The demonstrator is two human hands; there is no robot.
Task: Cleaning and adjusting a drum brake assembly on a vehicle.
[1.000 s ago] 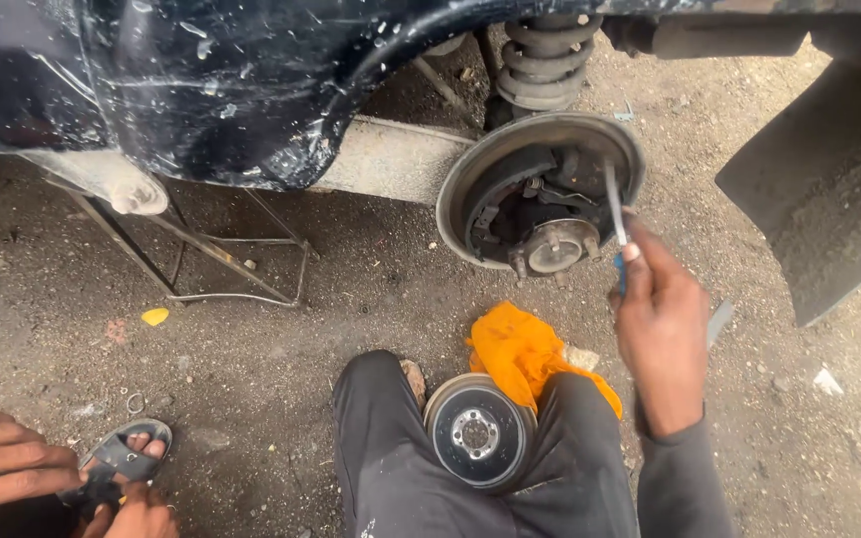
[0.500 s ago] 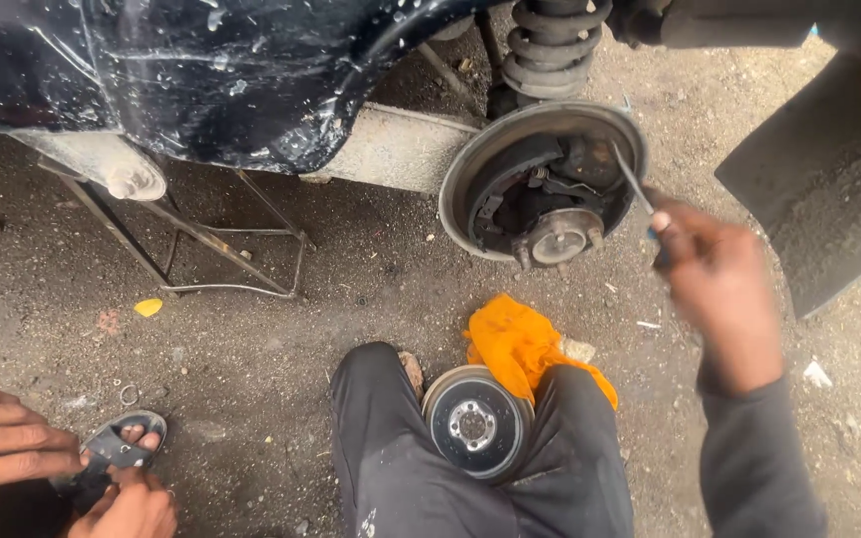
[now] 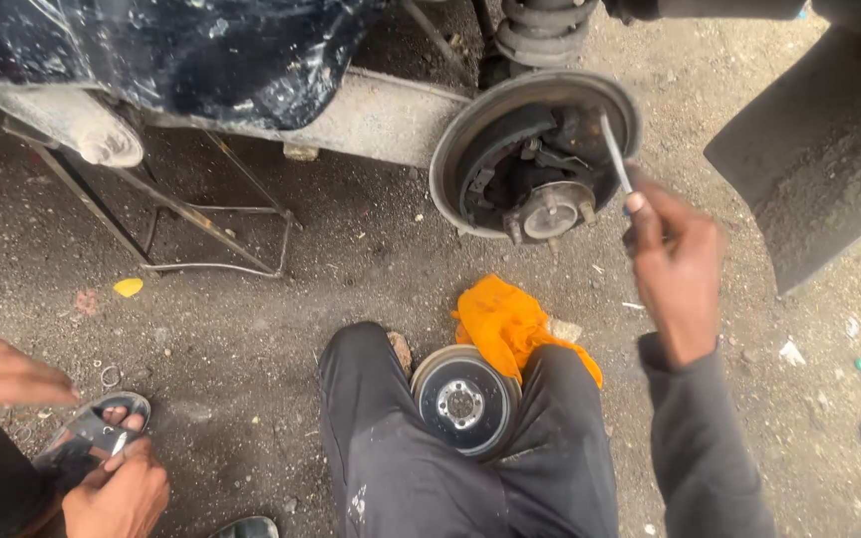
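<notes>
My right hand [image 3: 677, 257] is shut on a thin metal tool [image 3: 615, 151], a screwdriver-like rod. Its tip reaches into the upper right of the exposed brake assembly [image 3: 535, 164] on the raised car. The round backing plate shows brake shoes and a hub [image 3: 551, 211] in the middle. A removed brake drum [image 3: 462, 401] lies between my knees in dark trousers. An orange rag [image 3: 506, 321] sits on the ground just behind the drum. My left hand is out of view.
A metal jack stand [image 3: 186, 214] props the car body at left. Another person's hands [image 3: 117, 493] and sandalled foot [image 3: 92, 428] are at the lower left. A dark mud flap [image 3: 819, 169] hangs at right. Gritty ground with small litter lies all around.
My right hand has drifted right, then back left and slightly up, keeping the tool's tip in the brake assembly. The other person's hands at lower left have shifted a little.
</notes>
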